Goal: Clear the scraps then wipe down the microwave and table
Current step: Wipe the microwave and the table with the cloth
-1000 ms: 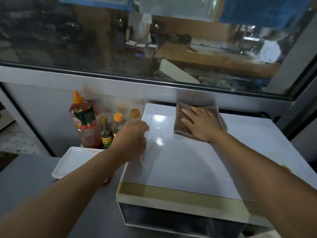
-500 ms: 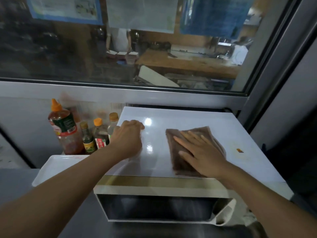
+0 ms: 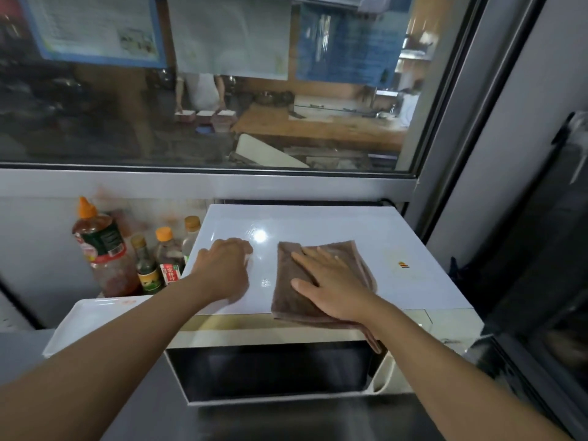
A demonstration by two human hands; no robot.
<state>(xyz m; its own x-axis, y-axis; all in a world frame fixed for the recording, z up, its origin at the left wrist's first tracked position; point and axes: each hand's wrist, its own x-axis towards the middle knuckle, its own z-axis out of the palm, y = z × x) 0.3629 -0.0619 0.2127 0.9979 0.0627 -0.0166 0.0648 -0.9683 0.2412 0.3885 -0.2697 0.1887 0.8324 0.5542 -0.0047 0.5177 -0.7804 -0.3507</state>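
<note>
A big glass window [image 3: 222, 90] is running along the wall behind a grey tabletop [image 3: 133, 405], and a kitchen is showing through it. A white microwave [image 3: 318, 230] is sitting on the tabletop just below the window. Its top is flat, smooth and shiny, and a spot of light is shining on it. Its front is dark glass with a pale gold strip above. A brown cloth [image 3: 286, 291] is lying on the microwave's top, near the front edge. It is soft, fuzzy and folded into a rough square, and one corner is hanging down over the front. The right hand [image 3: 334, 284] is lying flat on the cloth and pressing it down. Its fingers [image 3: 305, 257] are straight and a little spread, pointing to the back left, with the cloth right under them. The left hand [image 3: 222, 268] is resting on the bare top, just beside the cloth but not touching it. Its fingers are curled under, and I cannot tell if they are holding anything. Left of the microwave, a white tray [image 3: 95, 316] with round corners is sitting on the tabletop. Behind it, a big red sauce bottle [image 3: 101, 249] with an orange tip is standing next to three small bottles [image 3: 159, 262] with round caps.
</note>
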